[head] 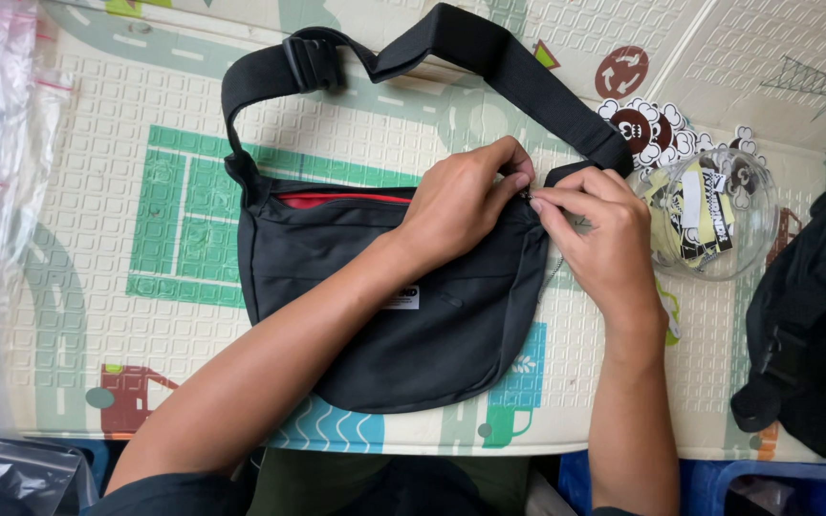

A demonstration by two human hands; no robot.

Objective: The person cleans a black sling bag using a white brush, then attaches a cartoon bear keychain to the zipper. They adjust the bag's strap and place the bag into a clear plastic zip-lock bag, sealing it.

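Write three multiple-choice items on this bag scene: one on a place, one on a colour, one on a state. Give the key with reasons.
1. Where do both hands meet on the black sling bag?
A. at the right end of its zipper
B. at the strap buckle
C. at its bottom edge

2. What colour is the lining that shows in the zipper opening?
A. yellow
B. red
C. white

3. How does the bag's zipper stand?
A. shut all along
B. partly open
C. torn off

Key:
1 A: the left hand and right hand pinch together at the zipper's right end, near the strap's base.
2 B: a red strip shows under the top edge.
3 B: a gap shows left of the hands.
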